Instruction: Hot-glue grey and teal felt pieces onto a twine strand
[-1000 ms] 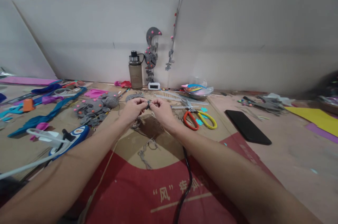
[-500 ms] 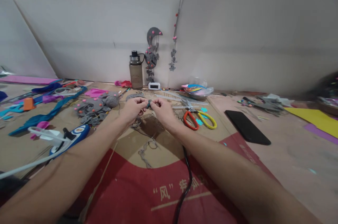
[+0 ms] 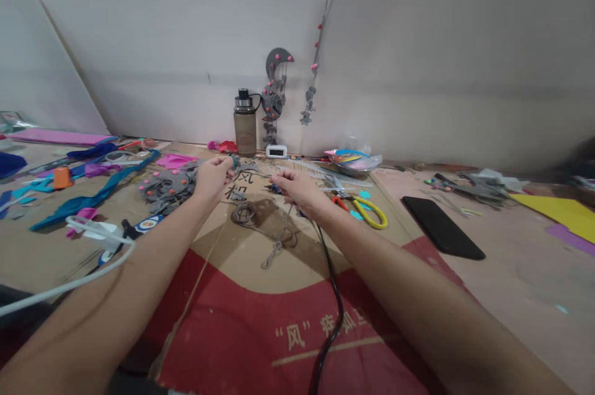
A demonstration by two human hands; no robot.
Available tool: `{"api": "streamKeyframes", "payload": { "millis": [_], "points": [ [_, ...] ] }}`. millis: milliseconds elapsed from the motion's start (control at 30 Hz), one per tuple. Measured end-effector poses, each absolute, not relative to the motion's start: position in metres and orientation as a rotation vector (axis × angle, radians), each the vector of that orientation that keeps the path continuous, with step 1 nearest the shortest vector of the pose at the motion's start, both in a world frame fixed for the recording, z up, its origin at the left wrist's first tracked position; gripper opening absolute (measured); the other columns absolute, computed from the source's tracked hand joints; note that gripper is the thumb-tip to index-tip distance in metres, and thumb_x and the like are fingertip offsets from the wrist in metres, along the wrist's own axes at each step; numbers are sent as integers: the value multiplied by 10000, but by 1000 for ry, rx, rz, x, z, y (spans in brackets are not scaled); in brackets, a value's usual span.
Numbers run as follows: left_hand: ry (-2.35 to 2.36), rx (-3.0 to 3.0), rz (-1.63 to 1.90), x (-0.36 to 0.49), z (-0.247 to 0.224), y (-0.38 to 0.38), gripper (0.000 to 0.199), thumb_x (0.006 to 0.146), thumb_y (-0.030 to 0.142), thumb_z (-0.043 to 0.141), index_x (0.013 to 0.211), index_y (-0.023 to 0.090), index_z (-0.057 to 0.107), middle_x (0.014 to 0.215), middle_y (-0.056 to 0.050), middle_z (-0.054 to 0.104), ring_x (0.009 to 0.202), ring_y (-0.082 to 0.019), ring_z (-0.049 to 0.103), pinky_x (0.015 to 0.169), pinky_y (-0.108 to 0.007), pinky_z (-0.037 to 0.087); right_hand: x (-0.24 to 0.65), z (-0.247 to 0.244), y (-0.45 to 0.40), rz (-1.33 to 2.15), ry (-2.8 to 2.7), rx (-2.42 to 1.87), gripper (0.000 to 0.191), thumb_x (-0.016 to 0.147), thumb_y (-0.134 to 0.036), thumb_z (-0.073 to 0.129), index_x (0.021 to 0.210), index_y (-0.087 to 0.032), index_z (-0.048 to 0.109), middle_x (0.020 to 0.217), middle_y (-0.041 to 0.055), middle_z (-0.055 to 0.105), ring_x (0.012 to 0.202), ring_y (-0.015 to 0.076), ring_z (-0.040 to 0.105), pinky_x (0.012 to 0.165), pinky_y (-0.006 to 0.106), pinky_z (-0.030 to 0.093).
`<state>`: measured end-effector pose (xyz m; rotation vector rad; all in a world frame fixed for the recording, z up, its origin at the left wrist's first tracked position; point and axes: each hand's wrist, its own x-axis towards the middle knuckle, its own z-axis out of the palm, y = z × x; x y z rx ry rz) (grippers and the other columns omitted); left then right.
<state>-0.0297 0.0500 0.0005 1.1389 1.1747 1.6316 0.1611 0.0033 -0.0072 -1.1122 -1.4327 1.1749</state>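
Left hand (image 3: 212, 180): raised over the far part of the cardboard, thumb and fingers pinched together on something tiny.
Teal piece (image 3: 235, 161): at the left fingertips, small and dark; from where I stand I can't make out its shape.
Right hand (image 3: 299, 190): a little apart from the left, fingers curled in a grip around a slim tool.
Slim tool (image 3: 274, 188): dark and bluish, its pointed tip aimed toward the left hand; the palm hides most of it.
Grey cord (image 3: 242, 213): coiled on the cardboard between the forearms, with a loose end trailing nearer the person.
Cardboard (image 3: 242, 327): tan at the far part, red at the near edge, a black cable (image 3: 334, 302) snaking over it.
Scissors (image 3: 369, 213): just beyond the right wrist, the forearm partly covering the red handle, the yellow one in plain sight.
Grey felt pieces (image 3: 171, 183): heaped beside the left hand, dotted with pink balls.
Bottle (image 3: 245, 129): upright by the white wall, next to a small digital clock (image 3: 276, 151).
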Motion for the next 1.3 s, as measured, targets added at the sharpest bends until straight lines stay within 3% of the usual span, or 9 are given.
{"api": "streamKeyframes", "payload": {
  "millis": [200,400,567,667,800,900,1133,1200,1300],
  "points": [
    [1130,1033,1769,-46,9,58,153,617,130,588,541,159,459,433,48,437,391,-38,387,347,-140,198,183,30,-11,1349,-1574,-1002,182,740,-355,622,710,-175,613,470,-92,297,418,47,222,407,196,176],
    [1050,1085,1684,-38,6,54,118,646,186,658,635,126,557,477,35,492,417,-46,443,352,-138,244,198,47,-24,1320,-2234,-989,176,718,-355,661,680,-187,695,636,2,625,614,121,529,581,243,399],
    [941,1133,1559,-19,7,41,178,628,209,719,725,115,602,516,26,532,449,-58,493,373,-143,286,192,10,4,739,-2012,-1313,234,830,-315,513,692,-193,659,633,21,632,572,147,537,562,268,368],
    [915,1154,1510,-10,8,34,204,622,231,734,737,117,610,535,16,555,464,-63,511,386,-149,299,191,-14,15,301,-1925,-1598,155,813,-278,545,757,-165,636,714,86,647,671,203,574,626,304,383],
    [903,1187,1477,-4,7,28,232,609,260,752,743,125,619,542,14,563,472,-66,512,402,-161,302,190,-31,13,78,-1961,-1856,309,807,-306,590,1029,-90,587,1048,217,611,955,301,577,772,362,413],
    [917,1244,1470,-3,4,28,259,611,297,758,758,127,630,539,13,566,469,-66,496,411,-170,299,190,-33,9,87,-1958,-1868,405,819,-295,586,1127,-40,524,1115,248,561,1022,305,551,835,366,413],
    [919,1403,1515,-4,-3,30,233,674,315,710,785,129,624,575,-1,605,474,-68,499,459,-186,366,180,-24,6,104,-1769,-1590,222,802,-252,566,992,-143,528,1094,166,561,1056,274,505,904,411,394],
    [933,1429,1520,-2,-4,28,228,683,314,698,794,130,620,595,-4,613,489,-77,519,479,-195,390,170,-22,5,375,-1691,-1317,177,819,-273,530,958,-172,491,1002,98,585,957,201,543,875,363,426],
    [940,1461,1490,3,-6,25,238,673,318,699,800,136,612,638,-2,617,519,-93,551,515,-219,433,153,-24,1,849,-1482,-1052,302,754,-322,597,972,-204,425,935,33,590,846,146,575,790,322,476]
  ]
}}
